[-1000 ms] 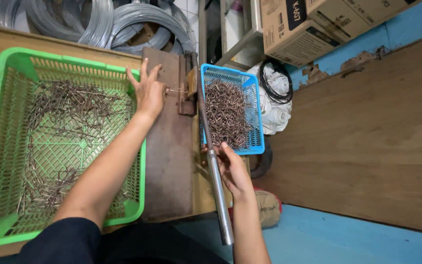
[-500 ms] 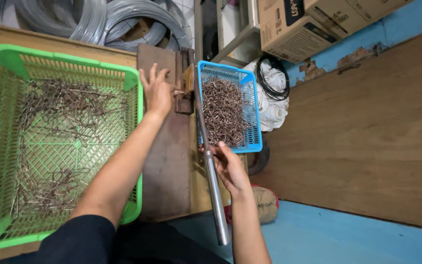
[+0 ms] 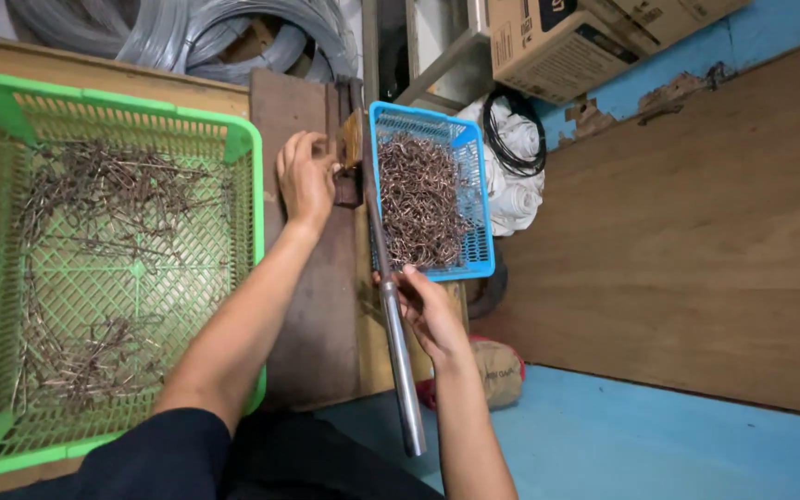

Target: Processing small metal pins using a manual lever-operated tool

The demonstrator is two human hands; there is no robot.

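1. Right hand (image 3: 428, 310) at 6 o'clock, fingers curled round steel lever bar (image 3: 391, 306); judged rigid, heavy, smooth, best gripped low.
2. Left hand (image 3: 306, 176) at 11 o'clock, fingers bunched on small jig (image 3: 348, 167); anything pinched underneath could not be told.
3. Bent wire pieces (image 3: 418, 199) in blue basket (image 3: 480, 222): light, springy.
4. Green basket (image 3: 243, 157) cut off at 9 o'clock.

Your left hand (image 3: 306, 176) covers whatever sits at the head of the metal lever (image 3: 391, 306), so you cannot tell what its fingers (image 3: 326, 167) pinch. The green basket (image 3: 233, 148) runs off the left edge. The wire coils (image 3: 233, 32) and cardboard box (image 3: 567, 42) are cut off above.
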